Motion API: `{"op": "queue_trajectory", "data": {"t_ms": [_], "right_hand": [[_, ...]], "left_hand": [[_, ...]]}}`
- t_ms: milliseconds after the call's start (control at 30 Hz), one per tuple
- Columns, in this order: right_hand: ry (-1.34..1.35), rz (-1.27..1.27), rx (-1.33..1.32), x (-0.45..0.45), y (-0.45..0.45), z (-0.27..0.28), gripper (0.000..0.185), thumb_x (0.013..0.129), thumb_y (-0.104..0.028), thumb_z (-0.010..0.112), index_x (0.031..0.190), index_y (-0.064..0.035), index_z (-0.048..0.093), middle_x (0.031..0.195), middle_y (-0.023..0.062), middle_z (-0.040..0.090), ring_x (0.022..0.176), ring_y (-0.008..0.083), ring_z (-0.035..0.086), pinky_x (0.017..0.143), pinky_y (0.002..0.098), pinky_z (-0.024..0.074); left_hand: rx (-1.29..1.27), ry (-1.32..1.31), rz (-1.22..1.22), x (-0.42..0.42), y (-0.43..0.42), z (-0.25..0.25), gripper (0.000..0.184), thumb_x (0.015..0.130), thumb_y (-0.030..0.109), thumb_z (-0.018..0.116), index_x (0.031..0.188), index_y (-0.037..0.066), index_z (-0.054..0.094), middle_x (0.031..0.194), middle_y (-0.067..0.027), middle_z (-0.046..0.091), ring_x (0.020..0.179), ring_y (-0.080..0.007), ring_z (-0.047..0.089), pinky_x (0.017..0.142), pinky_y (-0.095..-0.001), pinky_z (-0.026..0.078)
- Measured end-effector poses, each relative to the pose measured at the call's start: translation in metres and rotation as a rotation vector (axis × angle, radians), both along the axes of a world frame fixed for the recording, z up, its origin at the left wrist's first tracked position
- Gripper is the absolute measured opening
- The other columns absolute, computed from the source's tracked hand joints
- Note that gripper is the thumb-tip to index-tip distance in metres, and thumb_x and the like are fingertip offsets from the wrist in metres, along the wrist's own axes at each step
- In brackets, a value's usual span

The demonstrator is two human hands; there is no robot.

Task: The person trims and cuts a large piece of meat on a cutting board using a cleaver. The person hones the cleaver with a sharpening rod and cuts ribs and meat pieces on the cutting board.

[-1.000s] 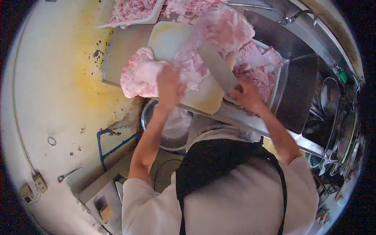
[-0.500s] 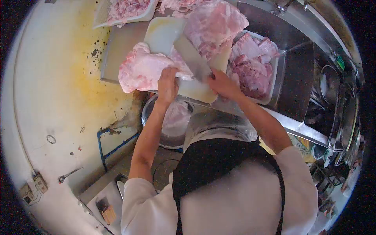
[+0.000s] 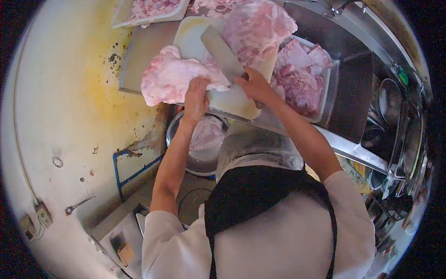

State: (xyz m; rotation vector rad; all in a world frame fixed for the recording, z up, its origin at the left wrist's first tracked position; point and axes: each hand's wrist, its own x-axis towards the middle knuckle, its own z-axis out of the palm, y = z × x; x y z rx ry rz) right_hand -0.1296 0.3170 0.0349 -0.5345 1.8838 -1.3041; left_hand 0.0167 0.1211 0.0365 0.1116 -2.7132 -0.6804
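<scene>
My right hand (image 3: 257, 87) is wrapped round the handle of a broad-bladed cleaver (image 3: 221, 53). Its blade points up and to the left across the white cutting board (image 3: 230, 103), against the right end of a pale, fatty slab of raw meat (image 3: 169, 76). With curled fingers, my left hand (image 3: 197, 96) grips the near edge of that slab, whose left part hangs past the board. A large raw joint of meat (image 3: 258, 30) lies on the far right of the board, just beyond the cleaver. How deep the blade sits in the slab, I cannot tell.
To the right, a white tray (image 3: 327, 100) holds cut meat beside a steel sink (image 3: 350, 81). Another white tray (image 3: 173, 16) with meat pieces stands at the far left. Below the counter edge is a metal bowl (image 3: 203, 166) with meat in it. A stained wall (image 3: 69, 93) borders the left.
My right hand and the cleaver have moved slightly away from me and to the left. My left hand stays on the slab, whose left end has lifted a little.
</scene>
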Motion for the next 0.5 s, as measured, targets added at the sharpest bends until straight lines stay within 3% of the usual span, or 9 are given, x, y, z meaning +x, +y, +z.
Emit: {"op": "queue_trajectory", "data": {"t_ms": [100,167,267,400,500], "right_hand": [[0.072,0.014,0.072,0.035,0.039,-0.002,0.041,0.09,-0.028,0.063,0.12,-0.0008,0.056,0.076,0.0058,0.059,0.053,0.0131,0.054,0.047,0.0319,0.0444],[-0.084,0.051,0.054,0.064,0.086,-0.023,0.044,0.09,-0.027,0.063,0.127,-0.0041,0.055,0.075,0.0057,0.059,0.052,0.0124,0.052,0.046,0.0311,0.0436],[-0.048,0.116,0.216,0.07,0.125,-0.036,0.045,0.091,-0.028,0.062,0.129,-0.0048,0.055,0.074,0.0058,0.059,0.052,0.0121,0.052,0.046,0.0303,0.0432],[-0.021,0.069,0.125,0.05,0.084,0.012,0.045,0.09,-0.027,0.062,0.127,-0.0014,0.054,0.073,0.006,0.059,0.052,0.0127,0.053,0.047,0.031,0.0441],[0.082,0.075,0.037,0.029,0.036,-0.002,0.046,0.09,-0.028,0.062,0.125,0.002,0.054,0.073,0.0063,0.06,0.052,0.0136,0.054,0.048,0.032,0.0449]], "left_hand": [[0.028,-0.057,0.032,0.006,0.0,0.005,0.046,0.063,-0.011,0.053,0.107,0.0,0.057,0.104,-0.022,0.057,0.104,-0.0444,0.051,0.09,-0.0511,0.043],[0.038,-0.078,0.05,0.01,-0.005,0.003,0.05,0.062,-0.01,0.053,0.111,0.001,0.057,0.11,-0.0221,0.058,0.109,-0.0445,0.051,0.095,-0.0508,0.043],[0.024,-0.078,0.046,0.018,-0.011,-0.002,0.055,0.062,-0.01,0.054,0.116,0.001,0.057,0.115,-0.022,0.058,0.113,-0.0441,0.05,0.099,-0.0502,0.042],[0.002,-0.085,0.01,0.018,-0.014,-0.002,0.057,0.063,-0.01,0.055,0.119,0.002,0.056,0.119,-0.0228,0.057,0.115,-0.0457,0.049,0.101,-0.0498,0.041],[-0.034,-0.061,-0.022,0.02,-0.019,-0.006,0.057,0.064,-0.009,0.057,0.119,0.002,0.056,0.118,-0.0229,0.057,0.114,-0.0465,0.05,0.1,-0.0506,0.042]]}}
